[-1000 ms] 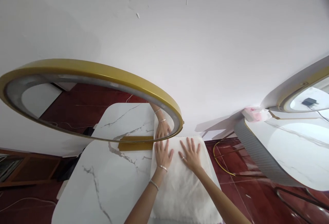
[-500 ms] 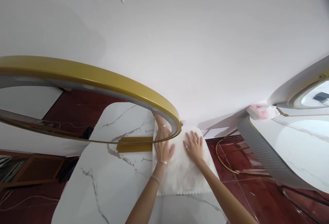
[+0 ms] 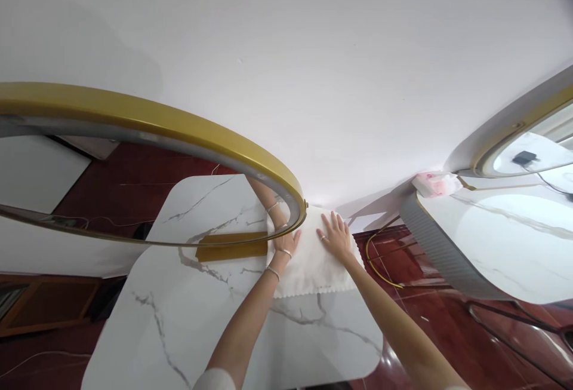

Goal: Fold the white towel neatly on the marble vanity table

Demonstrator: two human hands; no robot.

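A white cloth (image 3: 308, 273) with a scalloped edge lies on the marbled white tabletop (image 3: 188, 312), at the end near the wall. My right hand (image 3: 336, 238) rests on the cloth, palm down and fingers spread, a ring on one finger. My left hand (image 3: 285, 242) presses on the cloth's left side with its thumb out. The rim of a gold-framed round mirror (image 3: 215, 139) hides part of its fingers, and the arm's reflection shows in the glass. Two bracelets circle the left wrist.
The mirror's gold base (image 3: 242, 248) stands left of the cloth. On the right, a second marbled table (image 3: 514, 229) carries a pink-and-white tissue pack (image 3: 436, 183) and another gold mirror (image 3: 487, 145). A white wall (image 3: 335, 79) rises behind, above a dark red floor (image 3: 430, 324).
Both hands have pushed the cloth toward the wall; its near edge has drawn back, baring more of the tabletop in front. The view has shifted slightly.
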